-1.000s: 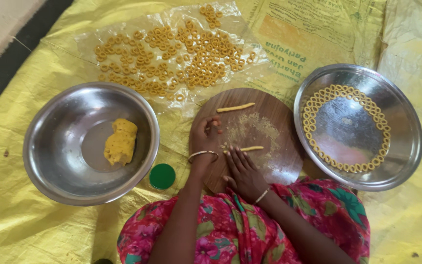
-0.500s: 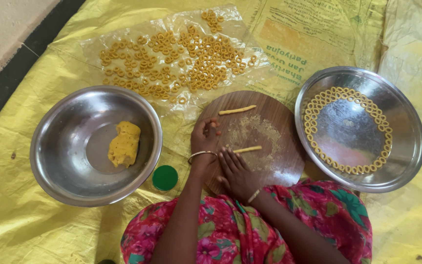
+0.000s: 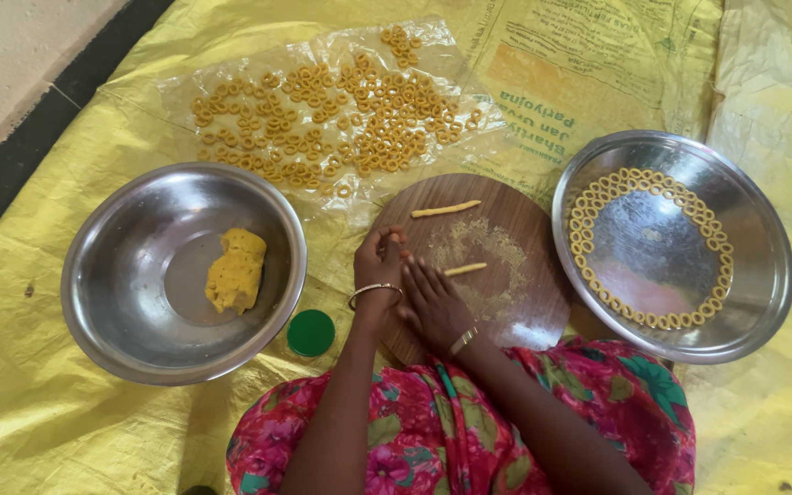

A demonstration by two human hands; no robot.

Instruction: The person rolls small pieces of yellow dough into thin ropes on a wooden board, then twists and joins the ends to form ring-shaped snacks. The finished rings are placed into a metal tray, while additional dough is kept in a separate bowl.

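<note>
My left hand rests at the left edge of a round wooden board, its fingers pinched together over a small bit of yellow dough. My right hand lies flat on the board, fingertips on the end of a short rolled dough stick. A second, longer dough stick lies at the board's far side. Dough crumbs dust the middle of the board.
A steel bowl on the left holds a lump of yellow dough. A steel plate on the right has dough rings along its rim. Several rings lie on a clear plastic sheet ahead. A green lid sits by the bowl.
The view has shifted slightly. My right hand has slid a little back toward me along the rolled dough stick; my left hand stays pinched at the board's edge.
</note>
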